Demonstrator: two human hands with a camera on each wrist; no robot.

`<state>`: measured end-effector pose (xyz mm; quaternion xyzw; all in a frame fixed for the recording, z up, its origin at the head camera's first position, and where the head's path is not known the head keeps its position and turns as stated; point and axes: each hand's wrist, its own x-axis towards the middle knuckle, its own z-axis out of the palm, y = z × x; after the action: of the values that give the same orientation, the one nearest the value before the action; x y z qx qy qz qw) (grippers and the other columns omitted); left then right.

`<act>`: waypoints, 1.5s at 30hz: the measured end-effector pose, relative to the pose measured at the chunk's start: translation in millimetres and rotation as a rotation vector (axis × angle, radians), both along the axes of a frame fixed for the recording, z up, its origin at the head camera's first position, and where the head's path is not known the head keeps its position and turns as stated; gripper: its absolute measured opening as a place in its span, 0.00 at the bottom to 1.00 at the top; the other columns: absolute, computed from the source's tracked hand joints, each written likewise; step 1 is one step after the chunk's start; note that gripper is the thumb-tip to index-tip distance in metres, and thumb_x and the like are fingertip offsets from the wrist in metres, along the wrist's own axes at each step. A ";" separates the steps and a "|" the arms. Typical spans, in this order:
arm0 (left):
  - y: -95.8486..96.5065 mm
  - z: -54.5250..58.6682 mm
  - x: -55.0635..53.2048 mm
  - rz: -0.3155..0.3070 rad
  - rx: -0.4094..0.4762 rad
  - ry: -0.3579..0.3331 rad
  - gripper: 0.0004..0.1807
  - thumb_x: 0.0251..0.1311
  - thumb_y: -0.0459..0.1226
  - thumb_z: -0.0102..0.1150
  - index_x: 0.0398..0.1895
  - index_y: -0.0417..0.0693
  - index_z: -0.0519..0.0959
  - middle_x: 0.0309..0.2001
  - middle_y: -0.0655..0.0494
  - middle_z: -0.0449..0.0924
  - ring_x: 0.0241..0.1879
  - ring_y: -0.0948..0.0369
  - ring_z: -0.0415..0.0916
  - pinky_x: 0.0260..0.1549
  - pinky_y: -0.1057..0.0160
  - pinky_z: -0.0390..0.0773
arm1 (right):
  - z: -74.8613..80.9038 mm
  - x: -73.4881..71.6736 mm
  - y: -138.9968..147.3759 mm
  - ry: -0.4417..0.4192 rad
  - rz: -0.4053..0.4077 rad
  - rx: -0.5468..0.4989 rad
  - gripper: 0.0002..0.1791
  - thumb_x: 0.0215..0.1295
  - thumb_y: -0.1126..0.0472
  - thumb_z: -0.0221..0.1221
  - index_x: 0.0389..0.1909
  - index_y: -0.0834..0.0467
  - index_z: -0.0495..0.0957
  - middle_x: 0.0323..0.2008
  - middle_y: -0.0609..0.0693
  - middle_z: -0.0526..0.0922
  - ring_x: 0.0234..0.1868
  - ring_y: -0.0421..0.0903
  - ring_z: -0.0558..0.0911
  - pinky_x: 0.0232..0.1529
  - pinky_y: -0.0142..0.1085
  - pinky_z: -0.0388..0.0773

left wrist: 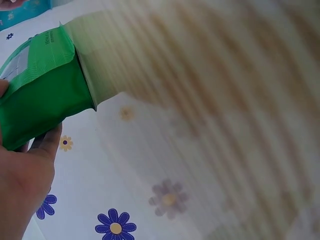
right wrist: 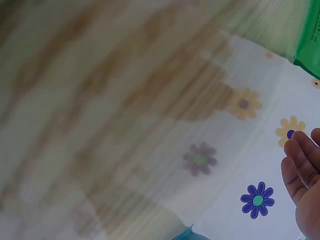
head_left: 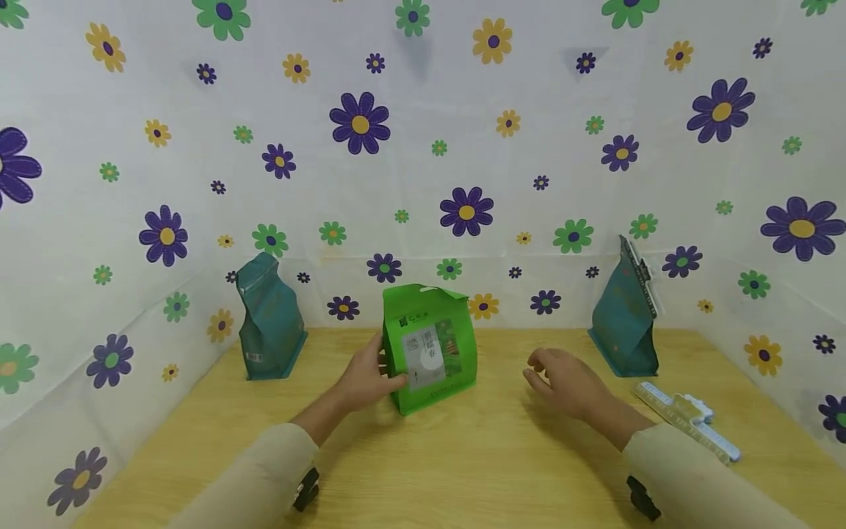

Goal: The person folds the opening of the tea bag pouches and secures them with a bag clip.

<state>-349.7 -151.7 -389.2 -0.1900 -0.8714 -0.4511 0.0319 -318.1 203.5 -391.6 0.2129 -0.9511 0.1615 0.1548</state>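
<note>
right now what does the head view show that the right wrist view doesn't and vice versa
Only the head view shows the left hand gripping the green bag, the loose clip on the table and the clip on a teal bag.

Only the right wrist view shows the palm side of the right hand.

Both share the right hand itself, the table, the flowered backdrop, the green bag and a teal bag, though the right wrist view catches just part of each bag.
</note>
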 end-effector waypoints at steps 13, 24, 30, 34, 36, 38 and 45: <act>8.1 -0.8 1.4 -0.022 0.046 -0.034 0.39 0.52 0.30 0.70 0.69 0.48 0.64 0.59 0.49 0.76 0.53 0.49 0.80 0.51 0.54 0.81 | -1.9 -5.2 -13.6 -0.093 0.020 -0.063 0.11 0.73 0.55 0.56 0.43 0.59 0.79 0.35 0.49 0.83 0.35 0.43 0.80 0.40 0.42 0.80; 19.7 1.8 8.1 -0.076 0.047 -0.036 0.39 0.52 0.28 0.67 0.69 0.49 0.63 0.58 0.49 0.76 0.54 0.49 0.80 0.53 0.52 0.80 | -2.4 -2.7 -14.1 -0.047 0.085 -0.058 0.11 0.76 0.55 0.52 0.45 0.58 0.78 0.38 0.49 0.83 0.40 0.45 0.82 0.43 0.43 0.80; 20.7 0.0 9.8 -0.092 0.061 -0.064 0.40 0.51 0.29 0.68 0.69 0.48 0.63 0.59 0.48 0.76 0.57 0.47 0.79 0.55 0.51 0.79 | -3.4 -1.9 -18.4 -0.067 0.094 -0.079 0.12 0.77 0.55 0.51 0.46 0.58 0.78 0.40 0.50 0.83 0.42 0.46 0.82 0.44 0.44 0.79; 22.5 -0.1 9.6 -0.123 0.067 -0.077 0.40 0.52 0.28 0.66 0.70 0.47 0.62 0.61 0.46 0.75 0.58 0.46 0.78 0.57 0.51 0.78 | -3.1 -1.4 -20.3 -0.055 0.104 -0.057 0.12 0.77 0.55 0.51 0.46 0.58 0.78 0.40 0.49 0.83 0.42 0.46 0.82 0.45 0.45 0.79; 23.1 0.2 9.5 -0.143 0.074 -0.077 0.41 0.52 0.28 0.65 0.70 0.46 0.61 0.61 0.45 0.74 0.59 0.45 0.77 0.57 0.50 0.78 | -2.3 -0.2 -21.5 -0.037 0.113 -0.046 0.12 0.77 0.55 0.50 0.46 0.58 0.78 0.39 0.49 0.83 0.42 0.45 0.82 0.45 0.44 0.80; 24.1 0.6 9.1 -0.160 0.087 -0.079 0.41 0.52 0.27 0.65 0.71 0.45 0.60 0.62 0.44 0.74 0.59 0.45 0.77 0.57 0.50 0.78 | -1.6 1.3 -22.8 -0.025 0.120 -0.043 0.11 0.77 0.55 0.51 0.45 0.58 0.78 0.39 0.48 0.82 0.41 0.44 0.81 0.44 0.44 0.79; 25.7 -1.1 9.7 -0.201 0.096 -0.085 0.41 0.51 0.25 0.63 0.71 0.42 0.61 0.61 0.43 0.73 0.58 0.45 0.77 0.58 0.51 0.77 | -0.1 7.8 -27.4 -0.075 0.145 -0.042 0.07 0.76 0.58 0.51 0.37 0.55 0.73 0.27 0.44 0.71 0.31 0.41 0.70 0.35 0.36 0.69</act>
<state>-340.1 -126.0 -390.3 -0.2555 -0.8259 -0.5008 -0.0414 -310.3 176.1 -391.7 0.2719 -0.9347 0.2000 0.1116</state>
